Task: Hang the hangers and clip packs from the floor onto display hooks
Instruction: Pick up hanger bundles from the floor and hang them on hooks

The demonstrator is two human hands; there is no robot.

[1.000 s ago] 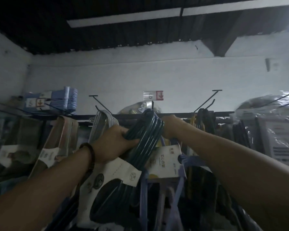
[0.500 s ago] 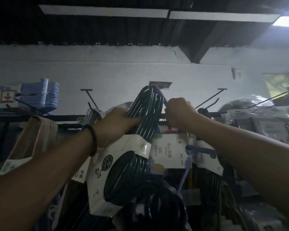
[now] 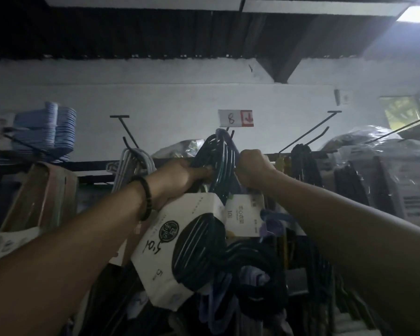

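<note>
While raised, two hands: left hand (image 3: 180, 175), right hand (image 3: 252, 169), one hanger pack (image 3: 216, 163).

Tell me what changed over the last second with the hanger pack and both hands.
The dark hanger pack was lifted from beside the rail until its hook ends reach the display hook under the price tag. Unchanged: the left hand grips the pack; the right hand stays closed at its right side.

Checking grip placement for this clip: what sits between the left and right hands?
In the head view, the looped hooks of the dark hanger pack fill the gap between the left hand and right hand; both grip there.
</note>
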